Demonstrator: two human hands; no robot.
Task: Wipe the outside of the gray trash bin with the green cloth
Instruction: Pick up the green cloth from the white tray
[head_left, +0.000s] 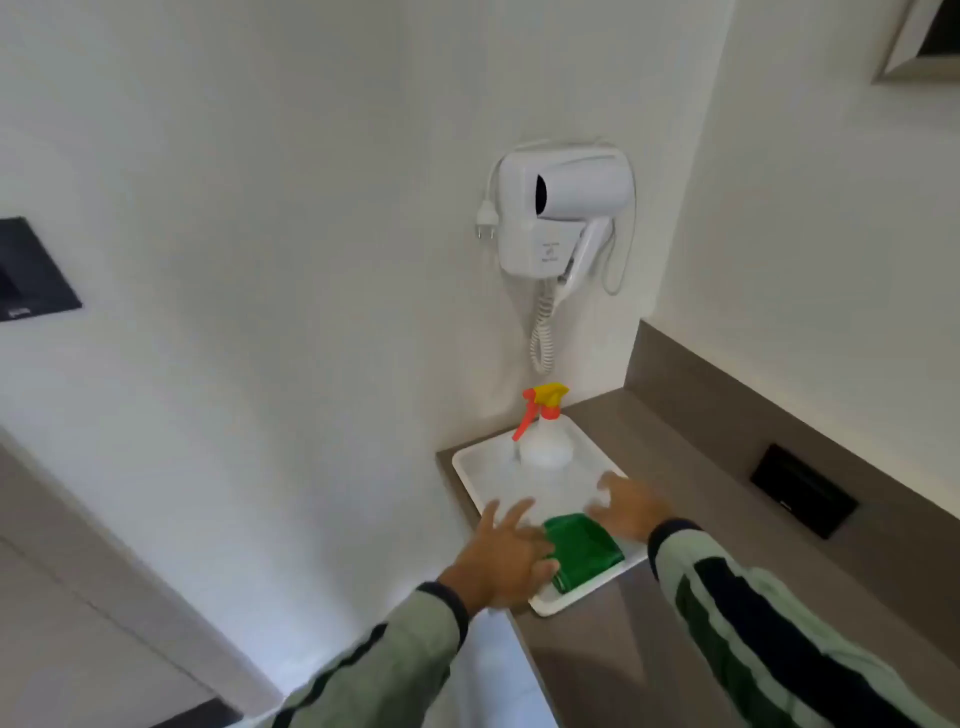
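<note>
White walls meet at a corner above the brown counter (649, 649) I am looking down on. Nearest me, my left hand (501, 558) has its fingers spread, the thumb touching the near edge of the folded green cloth (582, 551). My right hand (626, 506) hangs just beyond the cloth, fingers apart and curled, holding nothing. I see the cloth lying at the near end of a white tray (478, 480). Farther along the tray stands a white spray bottle (543, 434) with an orange and yellow trigger head. Beyond it, a white hair dryer (563, 208) sits in its wall mount, its coiled cord hanging down.
</note>
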